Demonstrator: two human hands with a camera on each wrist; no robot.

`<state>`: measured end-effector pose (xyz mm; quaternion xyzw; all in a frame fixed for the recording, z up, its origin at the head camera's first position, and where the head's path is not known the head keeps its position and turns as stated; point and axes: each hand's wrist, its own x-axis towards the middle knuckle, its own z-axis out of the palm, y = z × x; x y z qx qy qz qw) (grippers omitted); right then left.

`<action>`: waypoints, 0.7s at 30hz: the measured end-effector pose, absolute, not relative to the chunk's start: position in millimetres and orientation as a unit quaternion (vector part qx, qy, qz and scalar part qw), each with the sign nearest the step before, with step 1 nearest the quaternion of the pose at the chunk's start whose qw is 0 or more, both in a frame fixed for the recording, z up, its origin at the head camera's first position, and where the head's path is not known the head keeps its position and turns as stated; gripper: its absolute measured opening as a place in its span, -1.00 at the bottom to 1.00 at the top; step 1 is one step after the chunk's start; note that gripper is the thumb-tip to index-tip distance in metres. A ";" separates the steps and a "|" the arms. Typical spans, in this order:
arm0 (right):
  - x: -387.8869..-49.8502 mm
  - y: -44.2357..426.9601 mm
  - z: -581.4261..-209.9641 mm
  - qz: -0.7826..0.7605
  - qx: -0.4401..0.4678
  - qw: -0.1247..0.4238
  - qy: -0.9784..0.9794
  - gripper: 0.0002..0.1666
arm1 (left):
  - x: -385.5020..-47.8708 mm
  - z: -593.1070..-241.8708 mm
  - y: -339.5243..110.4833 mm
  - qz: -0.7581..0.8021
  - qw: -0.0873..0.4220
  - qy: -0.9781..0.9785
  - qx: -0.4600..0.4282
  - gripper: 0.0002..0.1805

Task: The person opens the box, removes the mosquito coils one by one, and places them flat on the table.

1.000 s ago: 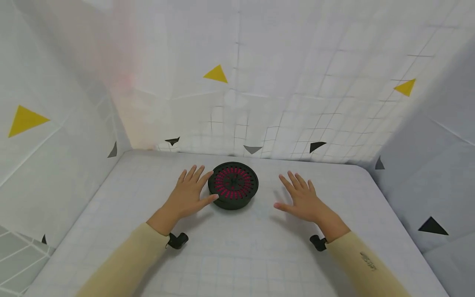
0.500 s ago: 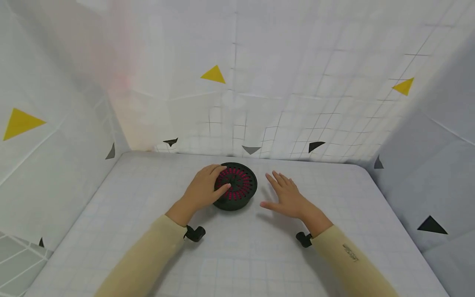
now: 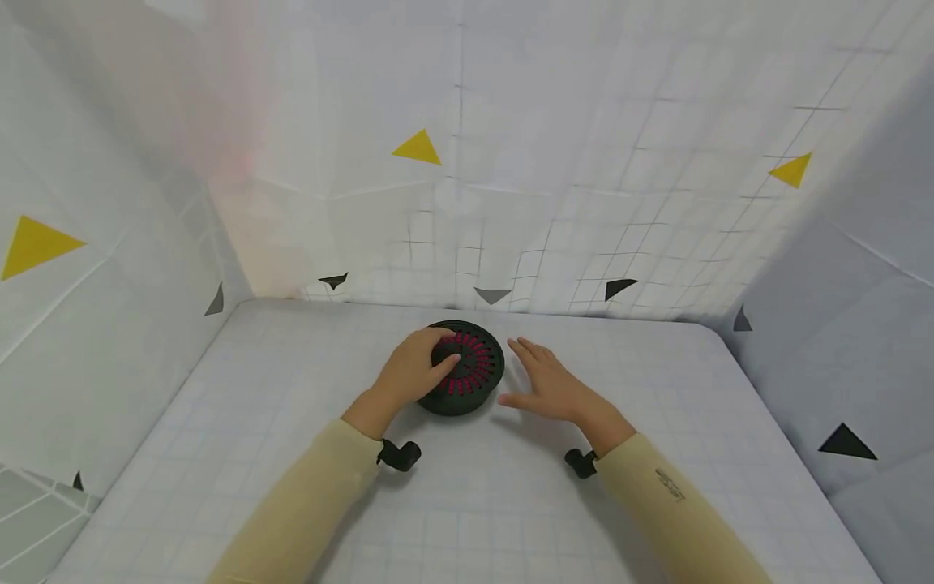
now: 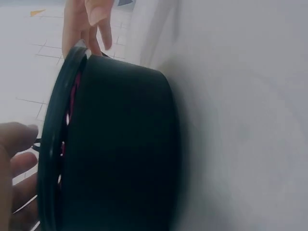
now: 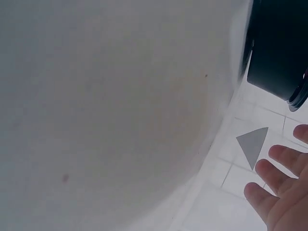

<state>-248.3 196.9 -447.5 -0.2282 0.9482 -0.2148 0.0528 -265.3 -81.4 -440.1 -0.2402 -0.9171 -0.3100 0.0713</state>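
Observation:
A round black container (image 3: 454, 405) with a slotted black and pink top (image 3: 477, 367) stands upright on the table. My left hand (image 3: 409, 369) lies over the left part of that top, thumb and fingers apart; in the left wrist view, its fingers (image 4: 23, 166) are beside the rim of the container (image 4: 120, 144), near a small dark piece at the top's middle. Whether they touch it is unclear. To the right of the container, with a small gap, my right hand (image 3: 554, 389) holds nothing. The right wrist view shows its spread fingers (image 5: 274, 178) below the container (image 5: 279, 57).
The white table (image 3: 496, 503) has a back edge just behind the container. White sheets with yellow and black triangles rise behind it (image 3: 511, 203) and on both sides. A black wrist device (image 3: 400, 456) is on the left wrist, another (image 3: 580, 463) on the right.
My left hand has moved right, from the container's left edge to over its top. My right hand has come left, closer to the container, which has stayed in place.

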 end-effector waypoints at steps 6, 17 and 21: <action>-252.1 190.8 -447.6 -0.228 -0.228 0.064 0.944 0.24 | -267.6 -443.3 -78.5 -0.344 0.062 -0.909 -0.224 -0.54; -258.3 185.2 -447.2 -0.263 -0.221 0.094 0.934 0.28 | -268.5 -443.2 -75.3 -0.380 0.041 -0.903 -0.195 -0.70; -261.7 184.9 -450.2 -0.288 -0.216 0.108 0.927 0.29 | -269.3 -444.5 -74.9 -0.390 0.042 -0.899 -0.192 -0.72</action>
